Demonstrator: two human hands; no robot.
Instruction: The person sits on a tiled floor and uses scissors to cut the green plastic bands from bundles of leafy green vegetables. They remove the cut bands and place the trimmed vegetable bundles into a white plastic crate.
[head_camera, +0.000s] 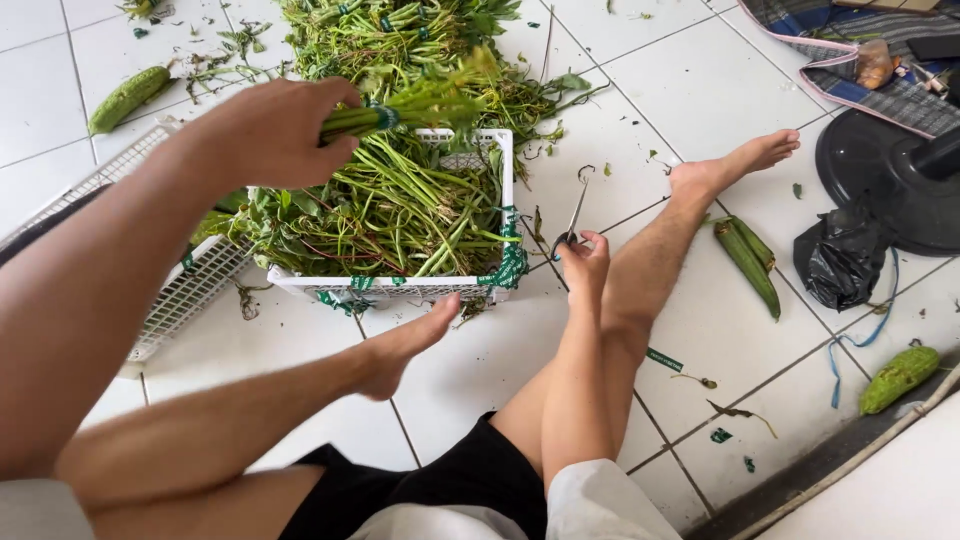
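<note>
Left hand (268, 132): closed round the stems of a banded bunch of leafy greens (425, 103), held above the white plastic basket (400, 287); right hand (583, 262): fingers shut on scissors (572, 225), blades up, beside the basket; basket holds loose greens (380, 215); floor: white tiles (620, 130), ridged gourds (748, 260), black bag (842, 258).

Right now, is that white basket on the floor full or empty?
Full. The white basket is heaped with green leafy stems rising above its rim, some spilling over its left side.
</note>
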